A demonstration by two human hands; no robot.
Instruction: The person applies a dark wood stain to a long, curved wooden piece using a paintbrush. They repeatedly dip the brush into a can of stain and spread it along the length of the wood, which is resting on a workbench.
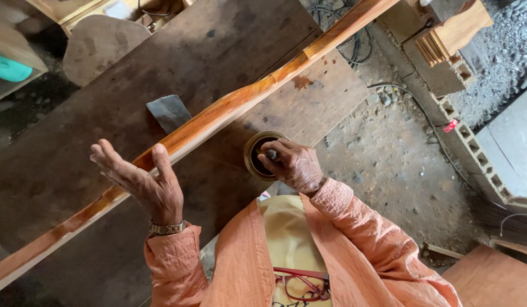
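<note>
Head view, looking down. Nearest, orange quilted sleeves and red-framed glasses point(302, 284) hanging at the chest. Left hand point(141, 179), with a metal wristwatch point(167, 228), is raised palm-up with fingers point(107, 156) spread wide and holding nothing; it hovers just over the glossy wooden strip point(229, 108). Right hand point(292, 165) has its fingers bunched narrowly around a small dark object, too small to identify, dipped at the mouth of a round brass-coloured tin point(256, 153) containing dark liquid. The tin sits directly beneath the right fingers, just right of the strip. The strip's long axis runs diagonally, from below-left of the left fingers to far upper right, passing between the two hands; the left hand is nearer to it. Its surface is wet-looking, reddish-orange, smooth; the table point(104, 113) under it is dark, stained board. Beyond the left fingers lies a grey sheet of sandpaper point(169, 112). Farther right: gravel floor, hollow concrete blocks point(462, 131), cables
</note>
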